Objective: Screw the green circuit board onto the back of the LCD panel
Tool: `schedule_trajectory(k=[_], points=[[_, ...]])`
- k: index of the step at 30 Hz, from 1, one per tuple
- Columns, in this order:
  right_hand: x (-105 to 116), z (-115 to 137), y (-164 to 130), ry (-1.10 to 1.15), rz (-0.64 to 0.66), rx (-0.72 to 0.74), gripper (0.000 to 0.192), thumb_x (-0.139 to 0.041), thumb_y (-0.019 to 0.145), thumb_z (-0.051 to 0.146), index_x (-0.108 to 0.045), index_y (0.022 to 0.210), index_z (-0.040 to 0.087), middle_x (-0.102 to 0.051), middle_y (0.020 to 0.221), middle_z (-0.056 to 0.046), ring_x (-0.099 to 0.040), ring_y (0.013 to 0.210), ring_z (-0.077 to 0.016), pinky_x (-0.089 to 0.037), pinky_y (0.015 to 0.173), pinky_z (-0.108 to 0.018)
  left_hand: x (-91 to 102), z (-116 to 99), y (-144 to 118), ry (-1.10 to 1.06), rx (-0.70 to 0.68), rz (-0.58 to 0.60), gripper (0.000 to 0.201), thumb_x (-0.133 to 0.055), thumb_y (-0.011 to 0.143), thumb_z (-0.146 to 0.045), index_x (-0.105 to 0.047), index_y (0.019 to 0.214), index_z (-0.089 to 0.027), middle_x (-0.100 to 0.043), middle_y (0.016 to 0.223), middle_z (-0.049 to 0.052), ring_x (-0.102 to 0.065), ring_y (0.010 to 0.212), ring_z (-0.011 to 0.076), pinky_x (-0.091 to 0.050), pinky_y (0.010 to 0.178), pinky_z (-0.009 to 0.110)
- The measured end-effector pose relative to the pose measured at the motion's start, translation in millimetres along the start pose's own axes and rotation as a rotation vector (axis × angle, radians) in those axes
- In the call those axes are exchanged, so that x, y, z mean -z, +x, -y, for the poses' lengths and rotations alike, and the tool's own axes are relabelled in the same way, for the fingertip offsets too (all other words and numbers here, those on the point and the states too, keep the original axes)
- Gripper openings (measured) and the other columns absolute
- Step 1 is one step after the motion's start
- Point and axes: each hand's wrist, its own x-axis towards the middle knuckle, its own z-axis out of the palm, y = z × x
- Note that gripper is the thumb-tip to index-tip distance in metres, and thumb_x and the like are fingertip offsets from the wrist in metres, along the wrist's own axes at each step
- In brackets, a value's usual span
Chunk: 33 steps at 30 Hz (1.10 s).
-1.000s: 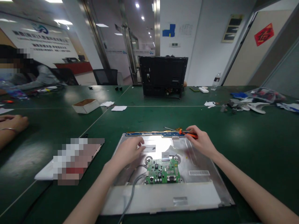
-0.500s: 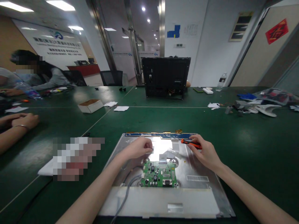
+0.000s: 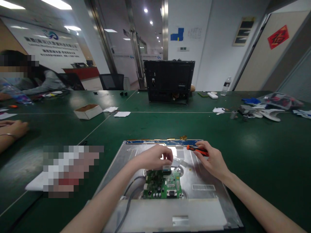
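A flat display panel (image 3: 204, 202) lies back side up before me, with a green circuit board (image 3: 162, 186) at its middle and a narrow blue board (image 3: 143, 142) along its far edge. My left hand (image 3: 157, 157) is closed in a pinch at a flat ribbon cable (image 3: 167, 168), just above the green board; its fingertips partly cover the cable. In my right hand (image 3: 213, 158) is a screwdriver (image 3: 198, 149) with an orange and black handle. The thin shaft points left toward the blue board; whether its tip touches anything I cannot tell.
A grey cable (image 3: 127, 208) runs off the panel's near left. Left of it lies a white, partly blurred item (image 3: 36, 181). Farther back stand an open carton (image 3: 88, 111), a black monitor housing (image 3: 170, 81) and a bottle (image 3: 225, 86). Another person's hand (image 3: 16, 131) rests at the left.
My left hand has moved right and slightly down, from the bare metal to the ribbon cable. My right hand keeps the screwdriver in nearly the same place. The view has shifted slightly.
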Motion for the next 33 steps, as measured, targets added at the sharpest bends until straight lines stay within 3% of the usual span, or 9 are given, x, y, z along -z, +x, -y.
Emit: schedule_trajectory(k=[4, 11, 23, 33], points=[[4, -1, 1, -0.008, -0.027, -0.004, 0.024, -0.052, 0.089, 0.037, -0.052, 0.107, 0.021, -0.071, 0.096, -0.008, -0.069, 0.087, -0.0221, -0.055, 0.077, -0.036, -10.4, -3, 19, -0.047, -0.111, 0.124, 0.005, -0.064, 0.077, -0.015, -0.068, 0.078, -0.018, -0.064, 0.074, -0.001, -0.057, 0.069, 0.0138, -0.04, 0.061, 0.022], [9, -5, 4, -0.05, -0.103, -0.023, 0.024, -0.053, 0.087, 0.039, -0.054, 0.104, 0.021, -0.071, 0.091, -0.006, -0.07, 0.081, -0.0207, -0.055, 0.073, -0.032, -23.6, 12, 37, -0.218, -0.091, 0.235, 0.005, -0.067, 0.077, -0.015, -0.069, 0.08, -0.018, -0.064, 0.071, -0.002, -0.056, 0.066, 0.012, -0.04, 0.06, 0.02], [11, -3, 2, -0.08, -0.128, 0.028, 0.024, -0.054, 0.089, 0.041, -0.057, 0.101, 0.02, -0.071, 0.088, -0.007, -0.07, 0.081, -0.0214, -0.055, 0.072, -0.031, -36.6, 16, 31, -0.139, -0.139, 0.11, 0.005, -0.068, 0.077, -0.014, -0.069, 0.08, -0.017, -0.062, 0.071, -0.002, -0.055, 0.066, 0.0125, -0.038, 0.059, 0.021], [11, -6, 2, -0.103, -0.103, 0.028, 0.023, -0.054, 0.089, 0.039, -0.056, 0.102, 0.021, -0.071, 0.089, -0.007, -0.07, 0.082, -0.0222, -0.055, 0.073, -0.032, -40.2, 16, 30, -0.093, -0.142, 0.081, 0.005, -0.066, 0.079, -0.013, -0.068, 0.083, -0.015, -0.066, 0.078, 0.001, -0.058, 0.07, 0.0139, -0.039, 0.061, 0.021]])
